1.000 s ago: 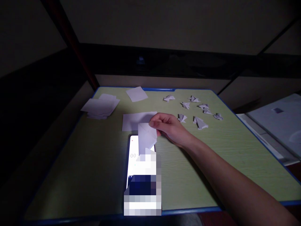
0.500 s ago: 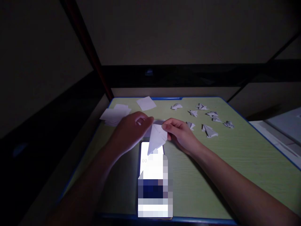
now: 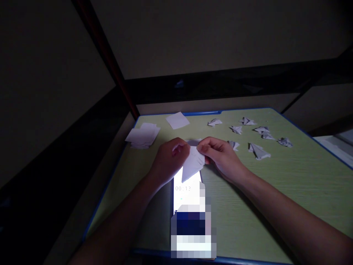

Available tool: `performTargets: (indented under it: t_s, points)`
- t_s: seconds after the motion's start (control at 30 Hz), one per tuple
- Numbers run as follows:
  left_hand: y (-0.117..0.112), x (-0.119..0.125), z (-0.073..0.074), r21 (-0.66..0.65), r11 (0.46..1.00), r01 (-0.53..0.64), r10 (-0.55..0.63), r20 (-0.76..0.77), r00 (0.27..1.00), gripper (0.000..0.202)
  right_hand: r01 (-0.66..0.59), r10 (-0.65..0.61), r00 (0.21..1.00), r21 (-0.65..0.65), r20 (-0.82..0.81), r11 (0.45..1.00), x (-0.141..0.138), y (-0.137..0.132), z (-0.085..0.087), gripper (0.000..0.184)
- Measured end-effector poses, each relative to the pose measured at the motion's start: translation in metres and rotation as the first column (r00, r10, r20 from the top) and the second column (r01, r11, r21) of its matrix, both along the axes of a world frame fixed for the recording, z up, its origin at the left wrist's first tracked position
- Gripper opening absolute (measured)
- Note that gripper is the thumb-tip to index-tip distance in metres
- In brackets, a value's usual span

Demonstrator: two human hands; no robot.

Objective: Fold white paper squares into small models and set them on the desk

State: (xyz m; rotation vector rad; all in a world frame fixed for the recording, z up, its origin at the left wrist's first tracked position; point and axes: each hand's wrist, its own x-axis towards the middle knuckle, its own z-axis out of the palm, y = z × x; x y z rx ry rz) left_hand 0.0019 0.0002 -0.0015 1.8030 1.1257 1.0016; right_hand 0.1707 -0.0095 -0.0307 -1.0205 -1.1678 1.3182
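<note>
Between my hands is a partly folded piece of white paper (image 3: 191, 165), creased, with a point hanging downward. My left hand (image 3: 172, 156) is closed on its upper left edge, thumb on top. My right hand (image 3: 217, 154) pinches its upper right corner between thumb and fingers. Both hands are just above a lit phone (image 3: 187, 195) lying on the table, its screen showing a timer and its lower part blurred out. Behind the hands a pale sheet is mostly hidden.
A stack of white paper (image 3: 143, 136) lies at the table's left, and a single square sheet (image 3: 177, 120) near the back edge. Several folded paper figures (image 3: 258, 151) are scattered at right. The green table (image 3: 275, 191) has a blue rim; a wall stands behind it.
The view has shifted, so the table appears slightly farther right and tilted. My left hand has closed in on the paper's upper left edge; my right hand keeps its pinch.
</note>
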Motion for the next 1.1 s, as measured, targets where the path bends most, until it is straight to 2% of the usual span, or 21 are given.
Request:
performTargets:
  t_s: [0.4, 0.67, 0.9, 1.1]
  points:
    - [-0.0004, 0.0045, -0.0019, -0.056, 0.998, -0.003, 0.013, 0.168, 0.986, 0.018, -0.114, 0.114, 0.993, 0.011, -0.024, 0.993, 0.0005, -0.0023, -0.0039, 0.018]
    - [0.0002, 0.0063, -0.0046, 0.009, 1.0, 0.022, -0.023, 0.167, 0.986, 0.011, -0.122, 0.123, 0.992, 0.03, -0.035, 0.992, -0.0003, -0.0033, -0.0002, 0.015]
    - [-0.0003, 0.0056, -0.0003, -0.12, 0.991, 0.061, -0.039, 0.182, 0.983, 0.013, -0.132, 0.134, 0.99, 0.054, -0.035, 0.99, -0.0003, -0.0054, 0.0032, 0.012]
    - [-0.0011, 0.0075, -0.0002, -0.078, 0.995, 0.057, -0.043, 0.168, 0.985, 0.011, -0.135, 0.136, 0.989, 0.035, -0.052, 0.99, -0.0006, -0.0047, 0.0042, 0.013]
